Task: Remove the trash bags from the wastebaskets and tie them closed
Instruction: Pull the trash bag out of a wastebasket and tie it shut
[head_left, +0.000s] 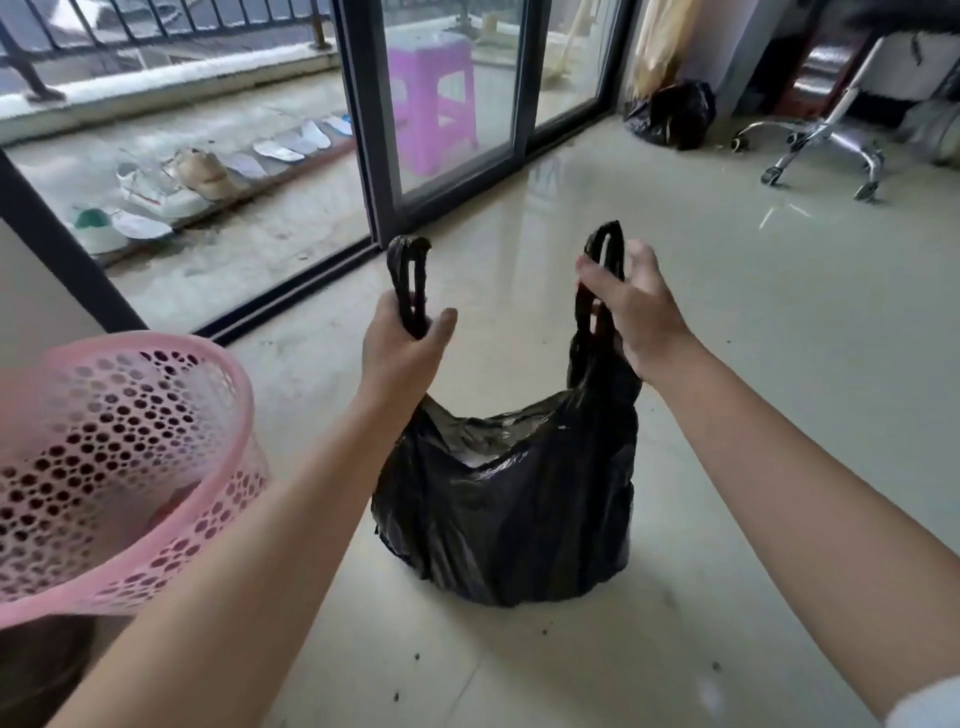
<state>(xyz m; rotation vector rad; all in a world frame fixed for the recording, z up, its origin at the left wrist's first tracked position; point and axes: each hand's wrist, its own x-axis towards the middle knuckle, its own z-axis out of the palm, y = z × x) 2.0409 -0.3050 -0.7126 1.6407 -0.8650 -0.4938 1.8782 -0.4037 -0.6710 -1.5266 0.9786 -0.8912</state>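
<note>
Left hand (402, 343): fingers curled round the left loop handle (410, 283) of a black plastic trash bag (506, 514), thumb lying across the front; the loop's top stands up above the fist

Right hand (631, 306): fingers and thumb closed round the right loop handle (602, 249), whose tip pokes up past the knuckles. Both handles are held apart, mouth of the bag sagging open between them, something pale visible inside

Both forearms bare, reaching forward and down from the near edge; a bit of white sleeve (930, 701) at the right elbow

Bag: out of the basket, its bulging bottom resting on the glossy beige tiled floor (779, 364), handles untied

Left of the arms: a pink perforated plastic wastebasket (119, 457), tilted, close to the left forearm; cannot tell whether they touch

Farther out: dark-framed sliding glass door (374, 156); beyond it a purple plastic stool (434, 98), and shoes (161, 189) and insoles in a row on the balcony floor. By the far wall, a second black bag (672, 114) sits on the floor beside the chrome wheeled base of an office chair (826, 150)
</note>
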